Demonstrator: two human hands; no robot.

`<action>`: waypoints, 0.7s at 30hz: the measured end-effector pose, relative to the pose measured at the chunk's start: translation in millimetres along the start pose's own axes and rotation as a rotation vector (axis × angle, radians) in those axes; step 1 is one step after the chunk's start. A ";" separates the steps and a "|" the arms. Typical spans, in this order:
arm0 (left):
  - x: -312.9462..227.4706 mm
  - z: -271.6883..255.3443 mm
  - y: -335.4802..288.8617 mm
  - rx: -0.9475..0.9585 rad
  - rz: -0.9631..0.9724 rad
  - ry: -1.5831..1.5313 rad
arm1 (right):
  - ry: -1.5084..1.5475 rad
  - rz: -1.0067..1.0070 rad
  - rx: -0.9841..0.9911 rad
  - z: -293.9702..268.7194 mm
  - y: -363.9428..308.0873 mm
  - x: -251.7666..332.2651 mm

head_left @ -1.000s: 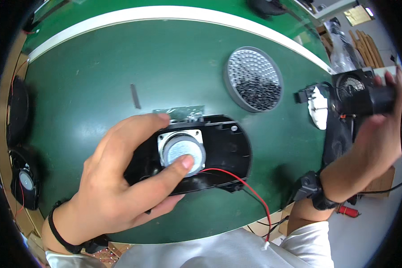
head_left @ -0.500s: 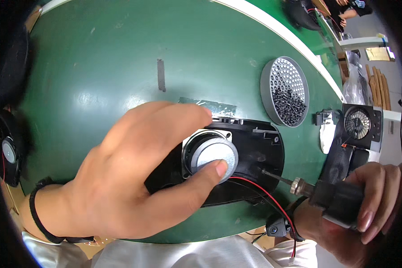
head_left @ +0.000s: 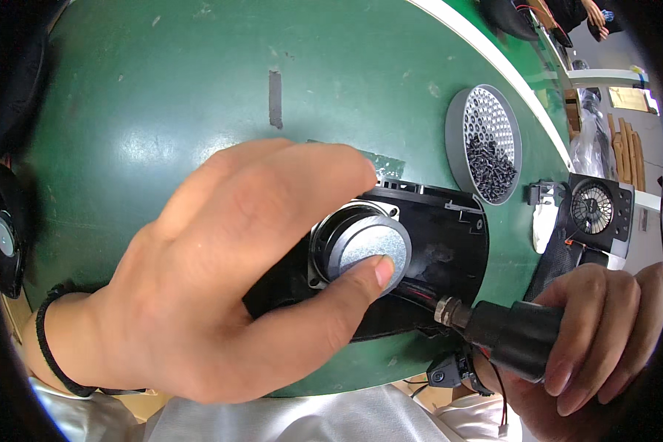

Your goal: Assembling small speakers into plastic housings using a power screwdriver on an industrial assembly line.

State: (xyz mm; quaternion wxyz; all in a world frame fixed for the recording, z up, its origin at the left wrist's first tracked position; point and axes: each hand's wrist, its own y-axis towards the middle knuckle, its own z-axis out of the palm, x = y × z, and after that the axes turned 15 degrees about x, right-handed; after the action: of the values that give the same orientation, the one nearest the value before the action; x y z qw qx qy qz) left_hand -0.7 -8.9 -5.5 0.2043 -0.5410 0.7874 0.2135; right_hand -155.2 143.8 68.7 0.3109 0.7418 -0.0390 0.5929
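Note:
A round speaker [head_left: 372,241] with a silver magnet sits magnet-up in a black plastic housing [head_left: 449,254] on the table. My left hand [head_left: 221,258] grips the speaker, its thumb pressed on the magnet's near edge and its fingers curled over the far side. In my right hand [head_left: 597,324] is a black electric screwdriver [head_left: 512,331], held nearly level and pointing left. The tip of its bit is lost in the dark area by the speaker's lower right edge; whether it touches a screw I cannot tell. Red and black wires [head_left: 501,383] hang beside my right wrist.
A grey round dish [head_left: 458,151] holding many black screws stands beyond the housing to the right. A black fan unit [head_left: 595,210] and a clamp-like black part [head_left: 545,193] are further right. Another speaker housing [head_left: 11,258] lies at the left rim. Another person's hands [head_left: 597,18] show at the far right.
My right hand has brought the screwdriver left, so its bit has gone from bare view to beside the speaker. My left hand keeps its hold. The whole view has shifted slightly.

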 end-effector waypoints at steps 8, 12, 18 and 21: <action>0.3 5.6 0.8 -0.035 -0.025 -0.039 | 0.036 0.044 0.092 -4.9 -9.0 2.5; 1.6 8.4 4.1 -0.087 0.034 -0.025 | 0.024 0.062 0.124 7.9 -4.6 -1.5; -1.0 19.5 0.8 -0.141 0.009 -0.083 | 0.052 0.089 0.198 17.7 -15.6 5.6; 0.1 21.9 -2.2 -0.190 -0.037 -0.150 | 0.082 0.107 0.245 12.8 -25.2 12.0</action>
State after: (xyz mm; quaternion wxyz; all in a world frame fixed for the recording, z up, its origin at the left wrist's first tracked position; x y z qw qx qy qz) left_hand 3.2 2.5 -23.9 0.2146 -0.5549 0.7359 0.3232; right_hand -130.0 161.3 67.8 0.1875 0.7461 0.0069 0.6388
